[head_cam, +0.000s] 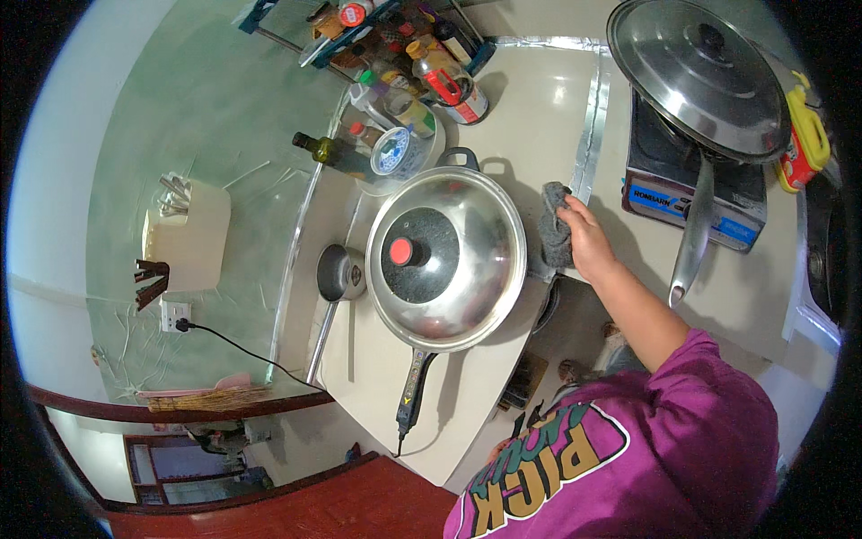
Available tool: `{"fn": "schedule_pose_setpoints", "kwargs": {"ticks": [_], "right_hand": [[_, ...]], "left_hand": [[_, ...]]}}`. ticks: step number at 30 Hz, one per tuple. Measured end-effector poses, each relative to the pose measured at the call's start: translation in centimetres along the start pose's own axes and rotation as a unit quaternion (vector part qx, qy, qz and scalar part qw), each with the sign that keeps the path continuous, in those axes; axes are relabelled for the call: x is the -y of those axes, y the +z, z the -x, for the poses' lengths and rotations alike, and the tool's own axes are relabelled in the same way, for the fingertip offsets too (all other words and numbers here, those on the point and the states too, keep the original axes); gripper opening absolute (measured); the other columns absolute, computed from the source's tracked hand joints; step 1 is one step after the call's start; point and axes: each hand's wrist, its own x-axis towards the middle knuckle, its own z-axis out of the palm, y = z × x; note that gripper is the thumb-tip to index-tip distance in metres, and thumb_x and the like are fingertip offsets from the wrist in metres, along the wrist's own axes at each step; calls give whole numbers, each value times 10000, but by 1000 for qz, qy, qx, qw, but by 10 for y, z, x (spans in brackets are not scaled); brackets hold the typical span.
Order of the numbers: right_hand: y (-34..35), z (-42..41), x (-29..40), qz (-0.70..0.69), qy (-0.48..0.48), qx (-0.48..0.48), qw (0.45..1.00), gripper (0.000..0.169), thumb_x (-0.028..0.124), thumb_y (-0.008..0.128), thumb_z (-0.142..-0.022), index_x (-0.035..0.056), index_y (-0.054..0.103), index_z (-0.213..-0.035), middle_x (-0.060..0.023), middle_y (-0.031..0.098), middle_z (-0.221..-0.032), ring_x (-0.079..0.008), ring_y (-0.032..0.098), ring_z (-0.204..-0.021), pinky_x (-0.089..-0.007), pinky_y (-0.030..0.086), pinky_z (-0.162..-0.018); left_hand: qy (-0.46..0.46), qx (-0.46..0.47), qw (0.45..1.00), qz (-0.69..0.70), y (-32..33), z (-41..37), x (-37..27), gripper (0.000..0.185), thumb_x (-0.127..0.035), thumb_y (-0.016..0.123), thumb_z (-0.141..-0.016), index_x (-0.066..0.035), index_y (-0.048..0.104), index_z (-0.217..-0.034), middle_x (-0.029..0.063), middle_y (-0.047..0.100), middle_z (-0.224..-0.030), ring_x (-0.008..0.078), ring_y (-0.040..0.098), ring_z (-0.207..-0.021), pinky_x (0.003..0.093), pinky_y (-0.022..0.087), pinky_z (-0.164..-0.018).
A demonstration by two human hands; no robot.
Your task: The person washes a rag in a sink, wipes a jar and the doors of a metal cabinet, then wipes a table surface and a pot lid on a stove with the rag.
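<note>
My right hand grips a folded grey cloth, which rests on the pale countertop near its front edge. My left hand is out of view. Just left of the cloth stands a large steel electric wok, its black handle bearing control buttons. A domed steel lid with a dark glass window and a red-topped knob covers it, hiding the contents. The cloth looks apart from the wok's rim by a narrow gap.
A small saucepan sits against the wall. Behind the wok are bowls, several bottles and a condiment rack. A lidded pan tops the stove, its handle jutting forward. A power cord runs from the wall socket.
</note>
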Motion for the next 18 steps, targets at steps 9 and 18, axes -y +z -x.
{"fn": "schedule_pose_setpoints", "kwargs": {"ticks": [9,18], "right_hand": [[121,-49,67,348,-406,71,842,348,147,531,-768,36,478,-1094,-175,558,-1010,-276,542,-932,-323,415,-799],[188,-197,31,700,-252,324,584,219,155,469,-764,99,614,-918,-108,596,-976,-296,563,-875,-361,450,-766]], "left_hand": [[18,21,1000,-12,21,-13,-39,350,21,570,-747,-8,472,-1082,102,531,-1026,197,529,-933,303,423,-840],[7,-7,1000,4,48,-25,-72,330,15,569,-751,-8,479,-1067,100,537,-1009,192,533,-917,300,426,-825]]}}
